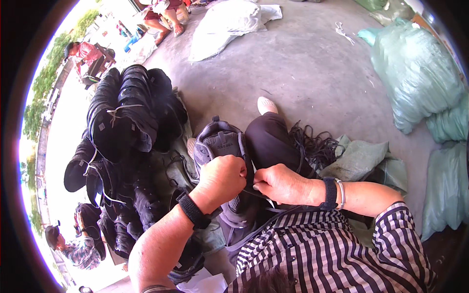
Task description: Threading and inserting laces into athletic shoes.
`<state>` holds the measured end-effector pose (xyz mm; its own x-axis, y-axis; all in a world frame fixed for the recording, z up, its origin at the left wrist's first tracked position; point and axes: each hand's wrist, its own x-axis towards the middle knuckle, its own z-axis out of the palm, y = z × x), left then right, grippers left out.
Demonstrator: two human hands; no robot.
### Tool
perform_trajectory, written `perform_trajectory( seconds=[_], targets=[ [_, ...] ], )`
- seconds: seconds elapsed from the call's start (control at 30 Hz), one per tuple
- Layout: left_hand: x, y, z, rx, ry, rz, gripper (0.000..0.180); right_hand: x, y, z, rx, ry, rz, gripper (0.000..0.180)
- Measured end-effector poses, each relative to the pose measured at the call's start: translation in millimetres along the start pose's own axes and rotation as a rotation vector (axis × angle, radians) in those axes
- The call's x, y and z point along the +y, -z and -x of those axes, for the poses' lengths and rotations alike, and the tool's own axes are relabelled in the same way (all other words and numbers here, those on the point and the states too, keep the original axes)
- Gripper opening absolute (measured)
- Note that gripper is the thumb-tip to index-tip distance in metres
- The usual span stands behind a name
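Note:
A dark grey lace-up shoe [221, 133] rests in my lap, its heel end pointing away from me and its toe toward my body. My left hand [223, 175] is closed in a fist over the shoe's middle, hiding much of its upper. Just right of the shoe, my right hand [282, 184] is closed with thumb and fingers pinched together. What either hand grips is hidden or too thin to make out. A small white strip shows between the two hands. By my right leg lies a tangled bunch of dark shoelaces [312, 146].
Stacked dark shoe uppers [129, 105], some tied with pale string, pile up on my left. Greenish plastic sacks [415, 73] stand at right; a crumpled sack [354, 158] lies beside the laces. A white sack [224, 24] is on the floor ahead. Other people sit at far left.

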<state>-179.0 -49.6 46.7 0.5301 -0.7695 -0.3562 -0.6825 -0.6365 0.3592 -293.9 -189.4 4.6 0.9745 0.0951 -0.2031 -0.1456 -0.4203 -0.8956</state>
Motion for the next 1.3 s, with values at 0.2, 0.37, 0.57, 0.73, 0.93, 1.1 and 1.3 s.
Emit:
perform_trajectory(
  seconds=[0.2, 0.37, 0.57, 0.73, 0.93, 1.1, 1.3],
  targets=[
    [-8, 11, 2, -0.088, 0.050, 0.139, 0.019, -2, -1, -13, -0.047, -0.051, 0.007, 0.014],
    [-13, -51, 7, 0.181, -0.074, 0.021, 0.014, -12, -10, -5, -0.085, -0.086, 0.014, 0.018],
    [17, -12, 9, 0.027, -0.014, 0.056, 0.020, -5, 2, 1, -0.183, -0.231, -0.104, 0.015],
    [9, -25, 6, 0.109, 0.029, 0.074, 0.024, -9, 2, -13, -0.245, -0.262, -0.165, 0.016],
    [8, -30, 0, 0.139, 0.013, 0.043, 0.022, 0, 6, -17, -0.274, -0.299, -0.184, 0.017],
    [7, -32, 4, 0.153, -0.030, 0.052, 0.023, -3, 6, -14, -0.250, -0.335, -0.273, 0.021],
    [6, -28, 5, 0.109, -0.052, 0.055, 0.026, 2, 1, -11, -0.216, -0.395, -0.361, 0.021]
  ],
)
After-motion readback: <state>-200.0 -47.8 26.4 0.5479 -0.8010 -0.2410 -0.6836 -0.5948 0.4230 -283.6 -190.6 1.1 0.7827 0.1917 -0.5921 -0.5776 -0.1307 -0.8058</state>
